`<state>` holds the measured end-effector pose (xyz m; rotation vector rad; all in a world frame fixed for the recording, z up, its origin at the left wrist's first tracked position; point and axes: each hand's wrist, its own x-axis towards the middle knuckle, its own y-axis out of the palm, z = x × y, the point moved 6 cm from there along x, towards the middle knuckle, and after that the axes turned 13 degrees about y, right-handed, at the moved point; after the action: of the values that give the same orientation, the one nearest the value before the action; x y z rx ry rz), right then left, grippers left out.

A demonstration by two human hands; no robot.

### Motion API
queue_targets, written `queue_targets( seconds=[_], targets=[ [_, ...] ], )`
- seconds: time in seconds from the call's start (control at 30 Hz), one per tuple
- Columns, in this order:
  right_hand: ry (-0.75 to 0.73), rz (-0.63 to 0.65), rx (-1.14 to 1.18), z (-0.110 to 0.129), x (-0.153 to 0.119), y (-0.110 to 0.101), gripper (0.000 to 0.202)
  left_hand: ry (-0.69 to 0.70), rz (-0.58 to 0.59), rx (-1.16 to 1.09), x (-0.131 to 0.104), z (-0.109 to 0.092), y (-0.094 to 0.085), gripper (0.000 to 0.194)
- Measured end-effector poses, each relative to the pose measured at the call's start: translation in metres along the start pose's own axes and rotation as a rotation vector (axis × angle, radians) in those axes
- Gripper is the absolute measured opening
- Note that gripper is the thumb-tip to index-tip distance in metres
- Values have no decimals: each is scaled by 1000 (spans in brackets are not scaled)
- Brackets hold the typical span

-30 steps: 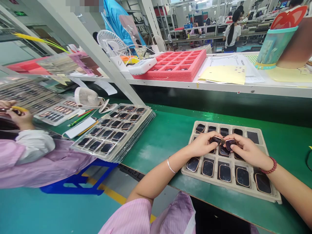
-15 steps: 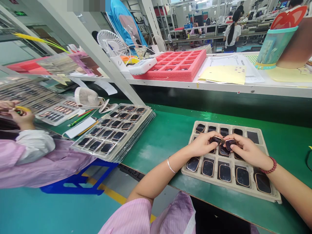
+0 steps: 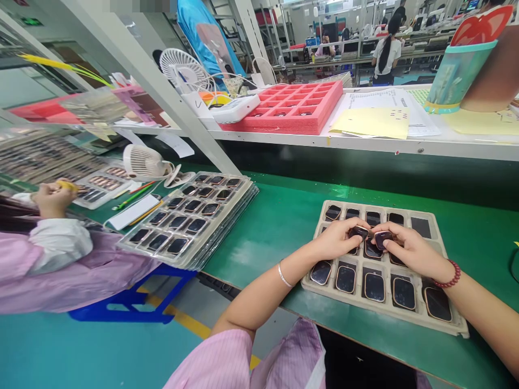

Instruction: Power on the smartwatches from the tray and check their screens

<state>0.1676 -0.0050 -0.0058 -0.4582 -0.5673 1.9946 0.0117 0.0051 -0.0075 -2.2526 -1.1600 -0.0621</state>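
Above the beige tray (image 3: 348, 299), my left hand (image 3: 338, 236) pinches a small dark watch-face piece (image 3: 359, 232) between thumb and fingers. Close beside it, my right hand (image 3: 407, 247) grips another dark piece (image 3: 382, 239) with a copper-coloured rim. The fingertips of both hands nearly meet. Under and around them, similar rounded dark pieces lie in the tray's compartments, such as one in the front row (image 3: 374, 287). My hands hide part of the tray's middle row.
A stack of clear trays (image 3: 239, 208) with dark pieces stands left on the green table (image 3: 267, 227). Beyond are a small white fan (image 3: 144, 163), a shelf edge (image 3: 365, 145) and a red foam tray (image 3: 292, 125). At far left, a co-worker's hand (image 3: 54, 201) holds something yellow.
The co-worker's hand at far left has moved to the right and up with the yellow thing. My hands and the pieces in them look unchanged.
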Motion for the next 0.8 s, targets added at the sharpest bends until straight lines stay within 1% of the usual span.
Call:
queue_targets(
  seconds=[0.27, 0.47, 0.8],
  targets=[
    [7, 7, -11, 0, 0, 0, 29, -8, 7, -7, -1, 1, 0, 30],
    [-11, -17, -11, 1, 0, -1, 32, -6, 18, -7, -1, 2, 1, 30],
    [-7, -6, -20, 0, 0, 0, 31, -3, 22, -3, -1, 1, 1, 30]
  ],
)
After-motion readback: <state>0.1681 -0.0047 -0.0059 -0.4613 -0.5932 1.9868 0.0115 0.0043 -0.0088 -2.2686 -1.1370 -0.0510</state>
